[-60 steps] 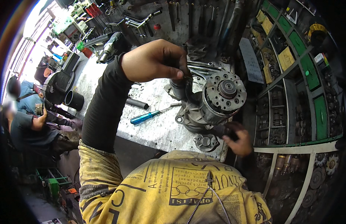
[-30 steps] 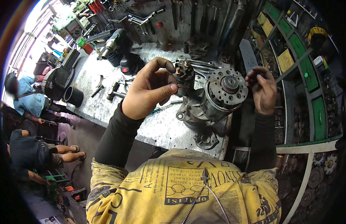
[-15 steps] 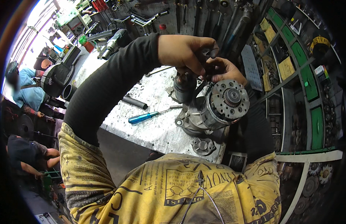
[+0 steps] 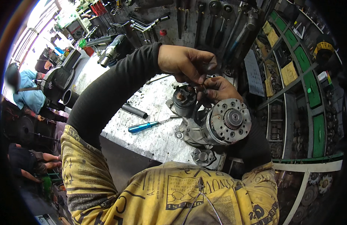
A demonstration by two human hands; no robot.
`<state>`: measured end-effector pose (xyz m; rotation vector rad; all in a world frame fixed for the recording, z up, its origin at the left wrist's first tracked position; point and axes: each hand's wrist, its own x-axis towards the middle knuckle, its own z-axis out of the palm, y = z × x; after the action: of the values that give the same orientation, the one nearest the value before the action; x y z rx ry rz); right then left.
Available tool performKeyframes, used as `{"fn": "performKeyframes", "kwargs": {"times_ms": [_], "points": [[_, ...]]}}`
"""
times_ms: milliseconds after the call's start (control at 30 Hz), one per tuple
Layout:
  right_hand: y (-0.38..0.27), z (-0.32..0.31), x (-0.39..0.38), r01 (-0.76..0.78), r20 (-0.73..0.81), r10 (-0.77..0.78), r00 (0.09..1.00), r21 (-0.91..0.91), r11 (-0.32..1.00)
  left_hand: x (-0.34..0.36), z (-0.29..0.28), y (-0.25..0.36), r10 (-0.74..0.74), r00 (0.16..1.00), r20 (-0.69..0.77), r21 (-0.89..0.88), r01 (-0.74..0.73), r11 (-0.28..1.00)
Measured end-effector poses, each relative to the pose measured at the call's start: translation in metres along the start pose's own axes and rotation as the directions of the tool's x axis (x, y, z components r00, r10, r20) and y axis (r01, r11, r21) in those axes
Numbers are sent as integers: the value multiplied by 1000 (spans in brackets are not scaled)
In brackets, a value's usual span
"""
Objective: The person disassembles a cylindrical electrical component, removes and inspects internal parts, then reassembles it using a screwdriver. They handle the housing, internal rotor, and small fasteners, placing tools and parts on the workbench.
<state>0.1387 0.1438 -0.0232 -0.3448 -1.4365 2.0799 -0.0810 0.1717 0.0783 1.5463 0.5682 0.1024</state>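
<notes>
A starter motor (image 4: 198,129) with a round, holed metal end plate (image 4: 218,108) lies on the bench. On its left side the solenoid (image 4: 184,103) shows copper-coloured terminals. Just beyond it, my left hand (image 4: 184,63) is closed in a pinch, thumb and fingertips meeting close to my right fingers. My right hand (image 4: 223,89), behind the end plate, is also pinched around a small dark piece too hidden to name. A dark cable (image 4: 198,110) runs between solenoid and motor body. A blue-handled screwdriver (image 4: 143,126) lies left of the motor, its shaft pointing toward it.
A dark tube (image 4: 134,111) lies behind the screwdriver. A flanged metal part (image 4: 203,156) sits at the bench's near edge. An air tool (image 4: 112,50) rests at the far left; wrenches (image 4: 214,22) hang behind. Parts shelves (image 4: 293,93) stand right. Two people are at the left.
Both hands appear lower in the picture and closer in on their pinch. My left hand has come off the solenoid's top, so its copper terminals now show. The view has shifted slightly.
</notes>
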Motion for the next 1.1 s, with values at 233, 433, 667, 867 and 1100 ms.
{"fn": "performKeyframes", "kwargs": {"times_ms": [233, 433, 667, 867, 1100], "points": [[-11, 3, 8, -62, -22, 60, 998, -136, 989, -20, 27, -10, 257, 856, -449, 511, 9, 860], [-25, 5, 18, -85, 173, 119, 978, -191, 978, -36, 95, -74, 369, 447, -815, 260, -287, 922], [-32, 11, 23, -101, 137, 165, 977, -388, 916, -7, 136, -107, 437, 320, -841, 227, -524, 821], [-44, 19, 23, -153, 107, 220, 970, -436, 887, 3, 140, -107, 444, 283, -850, 291, -450, 844], [-55, 25, 25, -158, 122, 265, 956, -547, 822, 4, 141, -114, 483, 216, -848, 337, -484, 808]]}}
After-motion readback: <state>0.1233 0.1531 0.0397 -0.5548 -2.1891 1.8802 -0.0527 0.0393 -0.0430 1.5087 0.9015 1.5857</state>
